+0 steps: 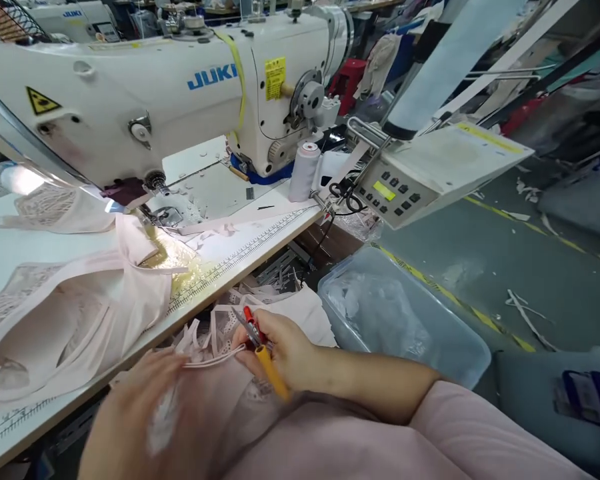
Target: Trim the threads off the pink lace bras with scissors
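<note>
My right hand is closed around a small pair of scissors with red and orange handles, their blades pointing up and left. Its fingertips also meet the end of a thin pale edge strip on a light pink lace garment over my lap. My left hand is smeared by motion at the other end of that strip; its grip does not show clearly. More pink bra pieces with lace lie on the table to the left, running up to the sewing machine's needle area.
A white JUKI sewing machine stands on the white table with a ruler edge. Beside it are a thread cone and a control box. A clear plastic bin stands on the floor at right.
</note>
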Available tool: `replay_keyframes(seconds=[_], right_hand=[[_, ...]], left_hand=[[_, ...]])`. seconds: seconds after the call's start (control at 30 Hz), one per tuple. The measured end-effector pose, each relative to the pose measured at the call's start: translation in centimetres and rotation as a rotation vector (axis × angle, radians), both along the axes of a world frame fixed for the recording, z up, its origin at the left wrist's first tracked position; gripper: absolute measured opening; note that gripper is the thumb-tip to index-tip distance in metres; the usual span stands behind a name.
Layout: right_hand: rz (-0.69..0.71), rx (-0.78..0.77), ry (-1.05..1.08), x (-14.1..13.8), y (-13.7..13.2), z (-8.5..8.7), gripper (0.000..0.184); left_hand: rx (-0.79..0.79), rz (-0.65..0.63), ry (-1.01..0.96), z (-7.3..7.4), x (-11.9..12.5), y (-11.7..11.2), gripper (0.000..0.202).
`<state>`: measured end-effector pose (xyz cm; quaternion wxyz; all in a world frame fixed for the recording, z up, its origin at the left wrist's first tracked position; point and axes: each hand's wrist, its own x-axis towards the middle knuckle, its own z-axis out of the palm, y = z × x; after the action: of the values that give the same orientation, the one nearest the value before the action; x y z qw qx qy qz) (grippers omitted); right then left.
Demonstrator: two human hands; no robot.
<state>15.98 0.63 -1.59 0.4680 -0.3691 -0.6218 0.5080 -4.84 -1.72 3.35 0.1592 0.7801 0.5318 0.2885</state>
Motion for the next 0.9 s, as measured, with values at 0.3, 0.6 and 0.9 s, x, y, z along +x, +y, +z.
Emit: replay_keyframes(seconds=[0.3, 0.6, 0.9], right_hand=[[-0.003, 0.038, -0.162, 0.4, -0.2, 0.3, 0.019], [0.072, -0.177, -0.197, 0.2, -0.2, -0.1, 0.026], [0.185, -0.155, -0.172, 0.6, 0.2, 0.7, 0.020]], left_hand=[[-0.381, -0.173, 0.037, 0.0, 2.8, 2.7, 0.022], [-0.692, 0.187, -0.272, -0.5, 0.5, 2.2, 0.029], [-0.784, 0.433, -0.557, 0.0, 2.5, 1.2, 0.036]])
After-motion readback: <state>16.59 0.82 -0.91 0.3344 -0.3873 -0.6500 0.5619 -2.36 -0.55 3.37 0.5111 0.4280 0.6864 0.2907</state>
